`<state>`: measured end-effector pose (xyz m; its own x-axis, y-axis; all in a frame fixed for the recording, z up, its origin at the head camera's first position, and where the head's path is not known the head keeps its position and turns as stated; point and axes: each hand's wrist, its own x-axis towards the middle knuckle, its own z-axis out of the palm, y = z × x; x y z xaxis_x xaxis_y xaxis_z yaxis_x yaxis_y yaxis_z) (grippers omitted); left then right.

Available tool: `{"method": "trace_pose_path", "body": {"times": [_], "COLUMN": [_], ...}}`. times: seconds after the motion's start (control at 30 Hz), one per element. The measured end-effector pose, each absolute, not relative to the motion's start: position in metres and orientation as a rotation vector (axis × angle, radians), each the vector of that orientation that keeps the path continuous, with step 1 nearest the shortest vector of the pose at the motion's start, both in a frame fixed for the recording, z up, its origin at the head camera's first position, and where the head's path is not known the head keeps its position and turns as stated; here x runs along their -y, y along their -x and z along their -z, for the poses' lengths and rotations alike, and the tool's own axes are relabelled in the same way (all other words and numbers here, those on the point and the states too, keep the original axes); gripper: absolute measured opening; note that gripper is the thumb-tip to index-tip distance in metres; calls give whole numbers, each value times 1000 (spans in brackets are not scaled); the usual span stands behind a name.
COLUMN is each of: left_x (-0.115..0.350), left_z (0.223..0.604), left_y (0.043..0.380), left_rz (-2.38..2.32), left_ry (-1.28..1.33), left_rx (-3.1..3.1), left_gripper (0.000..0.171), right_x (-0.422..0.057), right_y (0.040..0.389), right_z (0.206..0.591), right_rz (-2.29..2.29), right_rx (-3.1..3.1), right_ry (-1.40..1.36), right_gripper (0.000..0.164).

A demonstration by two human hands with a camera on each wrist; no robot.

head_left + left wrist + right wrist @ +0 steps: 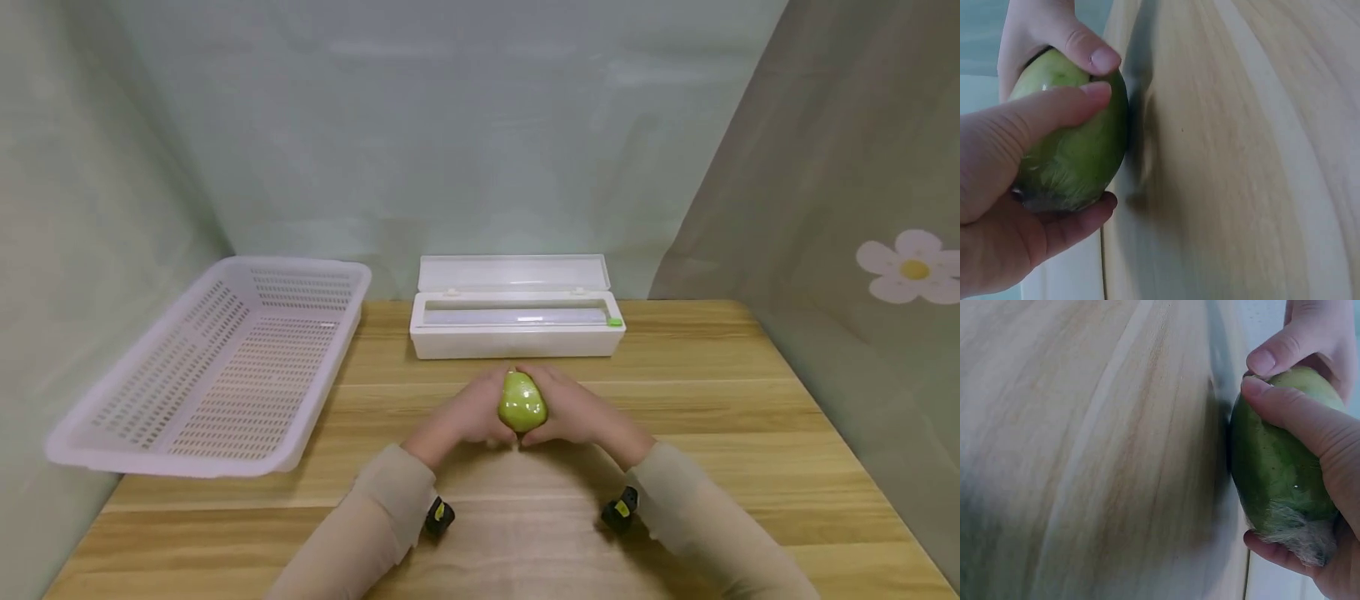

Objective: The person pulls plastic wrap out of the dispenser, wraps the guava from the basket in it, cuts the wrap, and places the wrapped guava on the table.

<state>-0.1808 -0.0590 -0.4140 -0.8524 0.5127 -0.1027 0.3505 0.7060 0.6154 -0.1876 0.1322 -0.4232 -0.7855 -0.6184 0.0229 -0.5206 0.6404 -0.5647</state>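
Observation:
A green pear (522,402) wrapped in clear film is held between both hands, low over the table in front of the white box. The left hand (482,408) grips it from the left and the right hand (567,407) from the right. In the left wrist view, both thumbs press on the side of the pear (1079,156), and the left fingers curl under its end. Bunched, wrinkled film gathers at one end of the pear (1285,481) in the right wrist view, by the right fingers.
Beyond the hands stands a white cling film box (513,342), its lid (513,272) up, a film roll (517,317) inside and a green slider at its right end. A white slotted plastic basket (311,421) sits at the left of the wooden table (750,433). Fabric walls surround the table.

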Motion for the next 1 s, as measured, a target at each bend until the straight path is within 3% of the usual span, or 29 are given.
{"method": "trace_pose_path", "body": {"times": [0.3, 0.6, 1.0], "left_x": [53, 55, 50], "left_z": [412, 415, 417], "left_y": [181, 179, 183], "left_rz": [-832, -836, -803], "left_ry": [-597, -606, -637], "left_rx": [-2695, -2678, -2717], "left_gripper": [97, 91, 100], "right_x": [-129, -143, -140], "right_y": [191, 186, 190], "right_z": [419, 422, 419], "right_rz": [831, 765, 601], "right_rx": [-2715, -2707, -2768], "right_ry": [981, 848, 631], "right_gripper": [95, 122, 100]}}
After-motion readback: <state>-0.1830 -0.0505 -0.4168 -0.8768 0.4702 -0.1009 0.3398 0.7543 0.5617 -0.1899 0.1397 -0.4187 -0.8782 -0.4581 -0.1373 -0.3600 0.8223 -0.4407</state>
